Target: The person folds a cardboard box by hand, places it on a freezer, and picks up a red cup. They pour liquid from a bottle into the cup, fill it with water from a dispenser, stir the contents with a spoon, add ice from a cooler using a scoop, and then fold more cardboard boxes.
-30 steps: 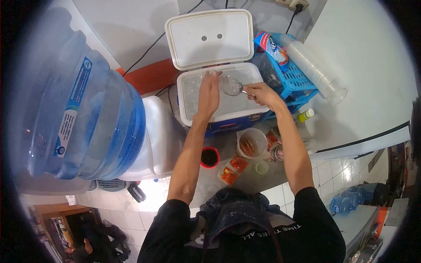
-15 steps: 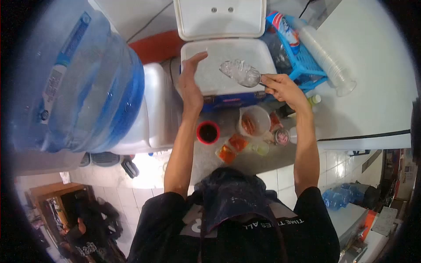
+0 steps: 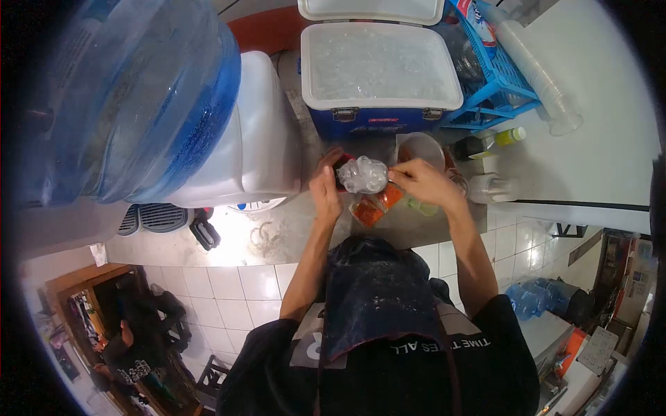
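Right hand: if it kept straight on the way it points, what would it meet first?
Leading with its ice-filled scoop, the right hand would probably meet the red cup first, then the left hand; relative heights are unclear.

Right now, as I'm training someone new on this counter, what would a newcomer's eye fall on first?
Probably the glistening heap of ice on the scoop in the right hand, over the red cup that the left hand touches. Next, the open blue cooler of ice straight ahead, and the huge blue water bottle at the far left.
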The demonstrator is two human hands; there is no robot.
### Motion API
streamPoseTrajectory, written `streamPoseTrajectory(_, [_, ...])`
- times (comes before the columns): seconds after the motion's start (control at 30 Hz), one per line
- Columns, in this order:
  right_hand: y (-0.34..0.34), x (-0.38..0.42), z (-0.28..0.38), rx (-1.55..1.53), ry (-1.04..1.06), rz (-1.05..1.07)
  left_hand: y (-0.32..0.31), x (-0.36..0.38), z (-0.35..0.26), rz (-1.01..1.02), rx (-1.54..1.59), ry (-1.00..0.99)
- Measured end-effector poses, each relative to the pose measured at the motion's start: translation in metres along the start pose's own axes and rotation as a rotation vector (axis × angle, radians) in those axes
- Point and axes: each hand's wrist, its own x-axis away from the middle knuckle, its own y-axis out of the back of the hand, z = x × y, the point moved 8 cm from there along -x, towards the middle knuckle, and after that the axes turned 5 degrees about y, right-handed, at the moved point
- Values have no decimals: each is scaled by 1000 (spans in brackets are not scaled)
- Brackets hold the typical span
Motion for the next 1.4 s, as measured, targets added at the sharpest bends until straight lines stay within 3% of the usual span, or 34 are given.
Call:
streamPoseTrajectory(0.03, [-2,-4,18,1,-2,-3,-3,-1,4,2,22,41])
streamPoseTrajectory(0.1, [3,-7,48,326,-171,-39,-5,2,7,9,47,86])
streamPoseTrajectory(0.23, [6,-8,102,604,-77,-69,-7,2,15,-13,17,129])
streamPoseTrajectory(0.4, [66,29,119,672,-177,-158,6,3,16,-44,57,10])
streamPoseTrajectory(0.47, [111,52,142,471,-159,-334,11,5,4,3,-101,-22])
streamPoseTrajectory(0.6, [177,50,106,353,-173,-579,18,8,-7,18,-219,-159])
streamPoseTrajectory(0.67, [192,18,75,400,27,-648,17,9,-5,44,-217,-142])
streamPoseTrajectory(0.77, [189,-37,36,682,200,-648,11,11,-12,110,-318,-153])
streamPoseTrajectory(0.87, [177,-72,18,603,329,-547,1,17,-16,194,-563,-271])
streamPoseTrajectory(1.0, [175,-97,1,605,219,-515,0,22,-7,166,-711,-252])
streamPoseTrajectory(1.2, [206,-85,24,607,104,-652,17,25,-9,-17,-593,-209])
streamPoseTrajectory(1.23, [209,-86,27,707,163,-715,17,27,-11,-13,-599,-191])
streamPoseTrajectory(1.4, [186,-107,1,603,303,-587,9,29,-8,54,-709,-256])
